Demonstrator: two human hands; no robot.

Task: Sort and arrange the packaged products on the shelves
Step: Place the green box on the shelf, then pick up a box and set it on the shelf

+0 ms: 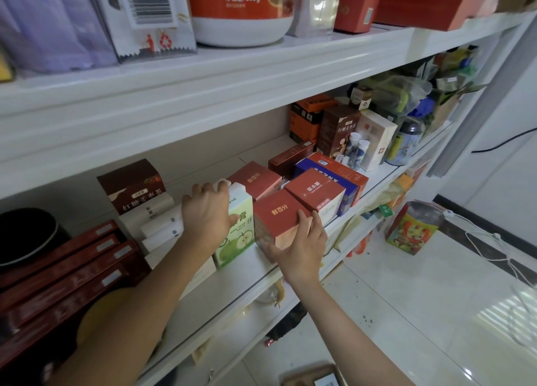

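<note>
Two hands are busy on the middle shelf [226,286]. The left hand [207,214] is draped over the top of a green apple carton [236,241], fingers curled over its back edge and thumb down the front, so it's got a proper grip on it. The right hand [302,246] is wrapped round the near corner of a red box [276,220], thumb up on the side face and fingers cupped under the bottom. Can't tell if that box is sitting flat on the shelf or slightly lifted.

The carton and the red box sit side by side and touching, close to the front edge. Right behind them are a matching second red box [254,179] and another red tea box [315,190], with a blue box [347,192] just past that.

Left of the carton there's a pile of white boxes [159,222] with a brown box [132,185] on top, then a row of flat dark red boxes [66,263]. The upper shelf has a big orange tub [241,7]. A colourful bag [412,228] is down on the floor.
</note>
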